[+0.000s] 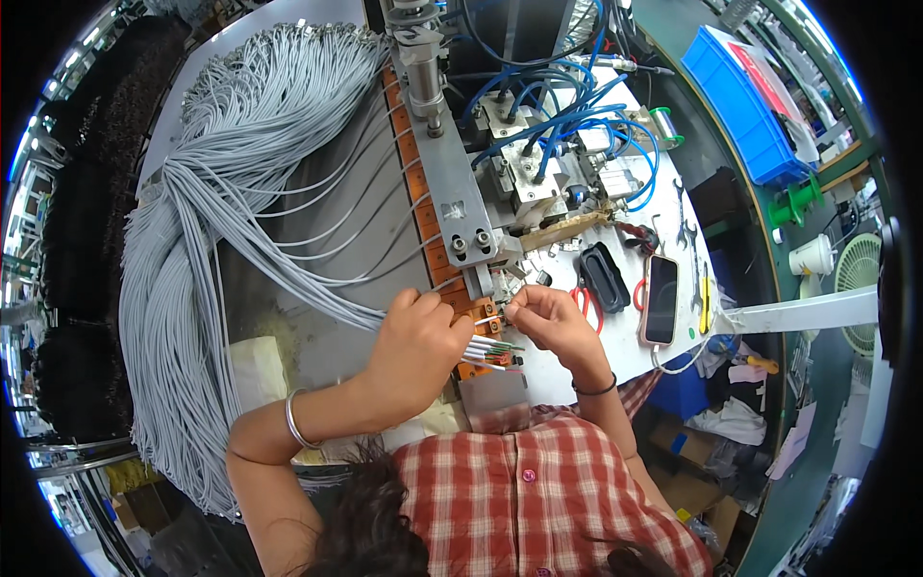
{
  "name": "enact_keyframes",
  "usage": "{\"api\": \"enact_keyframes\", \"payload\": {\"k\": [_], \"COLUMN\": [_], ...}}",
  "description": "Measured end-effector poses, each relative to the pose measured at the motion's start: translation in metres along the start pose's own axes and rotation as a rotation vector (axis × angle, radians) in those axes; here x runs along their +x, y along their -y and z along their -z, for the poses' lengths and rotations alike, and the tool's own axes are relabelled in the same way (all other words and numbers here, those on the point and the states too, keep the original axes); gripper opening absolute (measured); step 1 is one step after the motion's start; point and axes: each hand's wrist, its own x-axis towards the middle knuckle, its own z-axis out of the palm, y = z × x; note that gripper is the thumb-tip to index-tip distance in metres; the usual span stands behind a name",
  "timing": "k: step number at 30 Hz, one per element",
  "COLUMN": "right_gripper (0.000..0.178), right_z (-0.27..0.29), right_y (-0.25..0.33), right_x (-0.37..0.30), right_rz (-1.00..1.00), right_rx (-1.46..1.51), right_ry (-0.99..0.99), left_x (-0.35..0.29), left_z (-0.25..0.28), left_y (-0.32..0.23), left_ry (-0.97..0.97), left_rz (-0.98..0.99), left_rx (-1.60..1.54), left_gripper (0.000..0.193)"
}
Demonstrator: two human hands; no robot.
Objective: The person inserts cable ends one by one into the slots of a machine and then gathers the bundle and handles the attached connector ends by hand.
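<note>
My left hand (415,344) is closed on grey cables (327,300) that run in from the large bundle on the left. Past its fingers, several stripped cable ends (498,353) stick out with thin coloured wires. Opposite it, my right hand (556,325) is closed in a pinch beside an orange block (481,312). What sits between its fingertips is too small to make out. A pale cable end lies between the two hands at that block. Single grey cables rest in slots along an orange strip (415,178) leading away from me.
A steel machine head (423,87) stands beyond my hands, with blue air hoses (567,106) to its right. On the white table lie a phone (660,300), a black case (604,277), red-handled scissors (586,306) and wrenches (688,236). Grey cables (173,337) hang over the left side.
</note>
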Motion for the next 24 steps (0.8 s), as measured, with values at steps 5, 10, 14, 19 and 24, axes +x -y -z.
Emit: {"api": "enact_keyframes", "payload": {"k": [5,10,14,19,24], "right_gripper": [0.004,0.009,0.011,0.012,0.011], "right_z": [-0.009,-0.01,-0.009,-0.011,-0.009], "right_y": [-0.013,-0.005,-0.009,-0.007,0.001], "right_x": [-0.002,-0.008,-0.009,-0.011,-0.012], "right_rz": [0.331,0.291,0.266,0.248,0.08], "right_rx": [0.003,0.179,0.153,0.268,0.394], "right_ry": [-0.23,-0.14,-0.164,-0.122,0.156], "left_x": [0.003,0.003,0.003,0.004,0.003], "left_z": [0.0,0.003,0.006,0.008,0.007], "left_y": [0.003,0.003,0.003,0.001,0.002], "left_ry": [-0.086,-0.078,-0.068,-0.078,-0.053], "left_rz": [0.015,0.03,0.03,0.045,0.018], "left_rx": [-0.082,-0.178,-0.182,-0.177,-0.184], "left_gripper": [0.021,0.024,0.024,0.021,0.018]}}
